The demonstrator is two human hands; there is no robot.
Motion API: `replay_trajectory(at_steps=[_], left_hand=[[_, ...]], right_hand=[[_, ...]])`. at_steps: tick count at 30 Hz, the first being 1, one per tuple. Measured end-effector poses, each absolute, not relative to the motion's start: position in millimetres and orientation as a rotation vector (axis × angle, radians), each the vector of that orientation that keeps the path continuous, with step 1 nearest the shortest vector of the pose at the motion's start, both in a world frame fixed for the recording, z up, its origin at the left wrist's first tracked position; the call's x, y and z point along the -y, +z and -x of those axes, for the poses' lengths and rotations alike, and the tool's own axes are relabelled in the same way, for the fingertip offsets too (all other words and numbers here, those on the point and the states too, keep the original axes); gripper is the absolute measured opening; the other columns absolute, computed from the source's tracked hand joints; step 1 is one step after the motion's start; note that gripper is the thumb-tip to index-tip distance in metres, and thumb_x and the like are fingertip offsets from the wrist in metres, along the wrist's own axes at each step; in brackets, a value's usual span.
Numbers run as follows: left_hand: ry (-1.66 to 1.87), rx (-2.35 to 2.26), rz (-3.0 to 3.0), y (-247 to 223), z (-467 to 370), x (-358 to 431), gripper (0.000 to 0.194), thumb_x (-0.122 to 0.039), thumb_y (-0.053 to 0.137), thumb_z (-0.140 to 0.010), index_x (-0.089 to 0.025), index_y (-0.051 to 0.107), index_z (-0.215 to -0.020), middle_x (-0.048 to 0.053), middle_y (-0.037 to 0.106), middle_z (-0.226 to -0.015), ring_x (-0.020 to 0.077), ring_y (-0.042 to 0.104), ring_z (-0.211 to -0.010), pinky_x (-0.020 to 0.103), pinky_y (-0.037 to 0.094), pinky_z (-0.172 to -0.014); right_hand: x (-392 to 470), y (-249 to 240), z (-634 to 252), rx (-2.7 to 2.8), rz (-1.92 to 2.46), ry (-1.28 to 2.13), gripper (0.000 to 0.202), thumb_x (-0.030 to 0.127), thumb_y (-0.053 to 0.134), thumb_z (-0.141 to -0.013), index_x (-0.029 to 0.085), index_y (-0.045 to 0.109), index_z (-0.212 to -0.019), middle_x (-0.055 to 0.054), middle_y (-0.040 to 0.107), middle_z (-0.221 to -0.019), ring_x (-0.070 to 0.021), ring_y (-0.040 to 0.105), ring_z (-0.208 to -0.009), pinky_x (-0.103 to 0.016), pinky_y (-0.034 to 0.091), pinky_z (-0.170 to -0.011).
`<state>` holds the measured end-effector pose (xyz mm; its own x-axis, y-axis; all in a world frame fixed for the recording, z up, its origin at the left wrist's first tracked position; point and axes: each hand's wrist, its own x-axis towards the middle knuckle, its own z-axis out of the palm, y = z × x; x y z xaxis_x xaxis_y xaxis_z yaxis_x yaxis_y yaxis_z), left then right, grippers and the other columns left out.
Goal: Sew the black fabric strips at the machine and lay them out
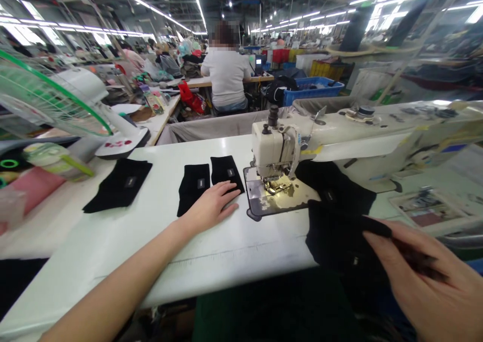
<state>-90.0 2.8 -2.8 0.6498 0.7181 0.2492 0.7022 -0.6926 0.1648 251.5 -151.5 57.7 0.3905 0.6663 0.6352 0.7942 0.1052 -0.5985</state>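
While right hand [422,264] pinches labelled black fabric piece [337,234] at near edge of white tabletop [230,246], left hand [209,205] lies spread, partly over second black piece [225,169]; beige sewing machine [270,148] between them, green-rimmed fan [77,88] far left.

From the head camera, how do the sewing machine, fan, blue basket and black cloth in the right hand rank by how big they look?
1. Sewing machine
2. Fan
3. Black cloth in the right hand; being close enlarges it
4. Blue basket; distance shrinks it

Labels [201,183] on black fabric pieces [116,188], print too small; none readable
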Motion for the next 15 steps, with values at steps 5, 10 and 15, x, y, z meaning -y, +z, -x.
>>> replay_trajectory(at_steps=[5, 10, 15], left_hand=[[0.651, -1.234, -2.496, 42, 72, 33, 0.040, -0.044, 0.044, -0.102, -0.020, 0.075, -0.105, 0.011, 0.072, -0.114, 0.0282, 0.065, -0.112, 0.055, 0.047, -0.106], [0.688, -0.922, -2.004, 77, 15, 85, 0.021, -0.037, 0.063, -0.093, -0.026, 0.075, -0.105, 0.001, 0.077, -0.097, 0.0177, 0.071, -0.088, 0.027, 0.055, -0.080], [0.704, -1.018, -1.767, 63, 2, 94, 0.016, -0.027, 0.062, -0.090, -0.021, 0.077, -0.087, 0.000, 0.075, -0.080, 0.0144, 0.067, -0.073, 0.024, 0.052, -0.071]], right_hand=[[145, 59, -217, 1.395, 1.577, 0.469, 0.025, 0.049, 0.067, -0.084, 0.026, 0.076, -0.081, 0.002, 0.071, -0.068, -0.0158, 0.064, -0.056, -0.023, 0.052, -0.053], [140, 52, -191, 1.516, 1.463, 0.898, 0.026, 0.049, 0.066, -0.084, 0.024, 0.073, -0.081, 0.002, 0.066, -0.063, -0.0146, 0.059, -0.053, -0.022, 0.049, -0.049], [145, 27, -198, 1.463, 1.575, 1.082, 0.029, 0.051, 0.067, -0.080, 0.022, 0.071, -0.085, 0.001, 0.064, -0.064, -0.0155, 0.058, -0.056, -0.023, 0.048, -0.052]])
